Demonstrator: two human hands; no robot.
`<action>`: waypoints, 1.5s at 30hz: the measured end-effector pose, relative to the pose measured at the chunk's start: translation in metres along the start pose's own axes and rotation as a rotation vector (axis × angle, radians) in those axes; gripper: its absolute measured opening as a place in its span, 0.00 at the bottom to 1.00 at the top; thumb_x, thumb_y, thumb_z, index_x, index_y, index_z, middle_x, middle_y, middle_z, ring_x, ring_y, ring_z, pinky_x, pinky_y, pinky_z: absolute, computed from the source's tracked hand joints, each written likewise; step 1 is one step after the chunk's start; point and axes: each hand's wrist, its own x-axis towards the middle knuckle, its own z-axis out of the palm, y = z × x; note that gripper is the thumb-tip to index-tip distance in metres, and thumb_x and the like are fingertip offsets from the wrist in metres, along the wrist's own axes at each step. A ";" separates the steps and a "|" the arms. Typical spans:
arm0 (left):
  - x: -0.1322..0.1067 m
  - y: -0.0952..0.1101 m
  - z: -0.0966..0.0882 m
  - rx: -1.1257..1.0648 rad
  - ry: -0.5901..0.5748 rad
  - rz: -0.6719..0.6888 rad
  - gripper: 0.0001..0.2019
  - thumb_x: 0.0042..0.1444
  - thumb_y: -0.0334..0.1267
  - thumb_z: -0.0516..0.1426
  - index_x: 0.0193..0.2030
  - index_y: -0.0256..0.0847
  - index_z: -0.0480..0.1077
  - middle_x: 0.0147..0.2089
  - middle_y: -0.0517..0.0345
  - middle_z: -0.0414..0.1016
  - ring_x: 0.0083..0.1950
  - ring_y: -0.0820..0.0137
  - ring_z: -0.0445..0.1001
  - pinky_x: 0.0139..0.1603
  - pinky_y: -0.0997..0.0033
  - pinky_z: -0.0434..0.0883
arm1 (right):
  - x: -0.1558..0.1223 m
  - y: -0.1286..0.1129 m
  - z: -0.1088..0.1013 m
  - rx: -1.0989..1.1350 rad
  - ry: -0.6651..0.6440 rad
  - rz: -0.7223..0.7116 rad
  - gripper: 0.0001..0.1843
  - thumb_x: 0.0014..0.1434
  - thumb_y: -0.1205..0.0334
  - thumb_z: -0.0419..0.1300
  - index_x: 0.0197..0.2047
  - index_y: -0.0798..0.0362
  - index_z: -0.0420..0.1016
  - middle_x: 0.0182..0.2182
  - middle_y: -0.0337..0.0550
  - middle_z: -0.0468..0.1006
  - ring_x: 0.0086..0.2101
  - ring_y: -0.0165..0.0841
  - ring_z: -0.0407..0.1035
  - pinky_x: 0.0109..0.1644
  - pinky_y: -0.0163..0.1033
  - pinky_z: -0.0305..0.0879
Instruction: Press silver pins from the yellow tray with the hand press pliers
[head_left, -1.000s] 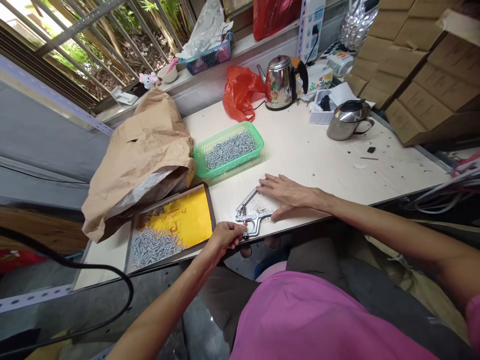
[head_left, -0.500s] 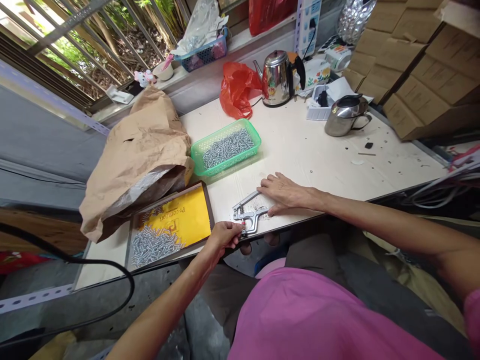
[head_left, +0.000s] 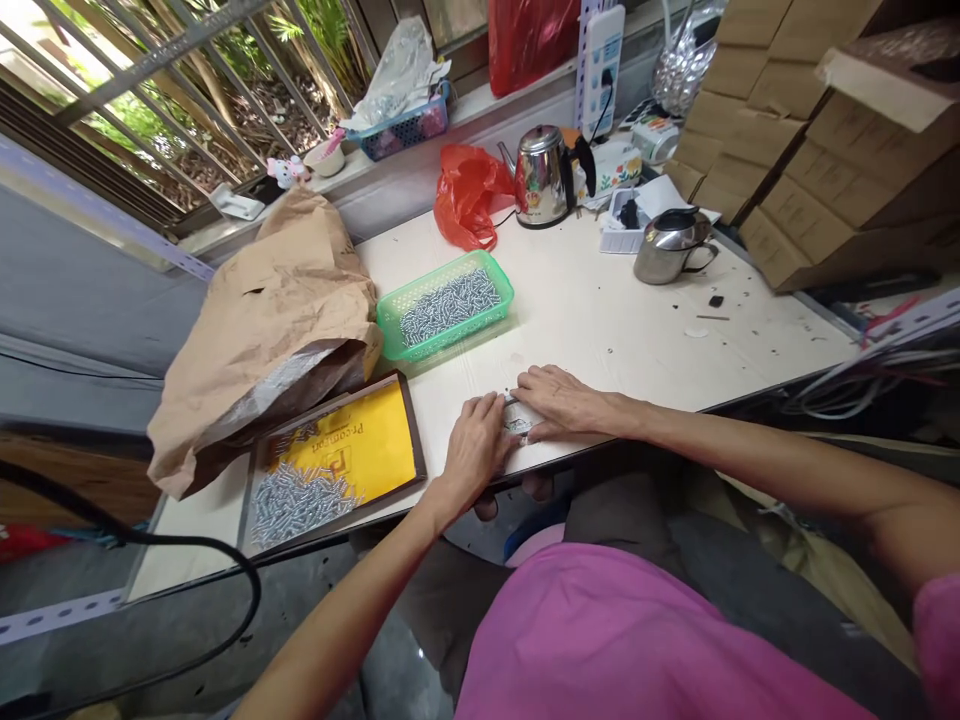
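Observation:
My left hand (head_left: 474,445) lies palm down over a metal plier-like hand tool (head_left: 517,421) at the table's near edge, fingers curled together on it; most of the tool is hidden. My right hand (head_left: 559,400) rests flat beside it, fingers stretched out and touching the tool's right end. Just beyond the hands stands a green basket (head_left: 457,343) full of small silver screws. To the left lies a shallow brown tray with a yellow bottom (head_left: 367,450), holding a heap of screws (head_left: 300,500).
A crumpled brown paper bag (head_left: 262,320) lies at the left. A red plastic bag (head_left: 469,195), a steel kettle (head_left: 544,175) and a steel pot (head_left: 667,248) stand at the back of the white table (head_left: 600,310). Cardboard boxes (head_left: 825,150) are stacked at the right.
My left hand has moved from pinching at the tool's near end to lying over the whole tool. The tool's open handle is now covered. My right hand stays in place.

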 end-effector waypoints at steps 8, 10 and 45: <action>0.028 -0.006 0.003 0.066 -0.155 0.124 0.24 0.56 0.41 0.59 0.59 0.38 0.62 0.53 0.44 0.69 0.53 0.56 0.65 0.54 0.55 0.65 | -0.003 -0.003 -0.009 -0.050 -0.055 0.096 0.23 0.54 0.53 0.66 0.48 0.60 0.71 0.45 0.54 0.71 0.46 0.44 0.63 0.47 0.44 0.59; 0.031 -0.007 0.006 0.084 -0.161 0.134 0.21 0.57 0.39 0.59 0.56 0.37 0.65 0.50 0.46 0.70 0.51 0.57 0.65 0.52 0.57 0.66 | 0.001 -0.002 -0.008 -0.049 -0.059 0.114 0.19 0.56 0.55 0.65 0.45 0.60 0.72 0.43 0.53 0.72 0.46 0.42 0.64 0.46 0.42 0.58; -0.011 0.032 0.059 -0.143 0.180 0.078 0.21 0.63 0.40 0.53 0.60 0.35 0.62 0.61 0.39 0.67 0.66 0.53 0.62 0.64 0.47 0.61 | 0.069 -0.003 -0.006 -0.075 0.010 -0.106 0.10 0.63 0.64 0.55 0.41 0.52 0.78 0.40 0.47 0.74 0.41 0.37 0.63 0.40 0.39 0.52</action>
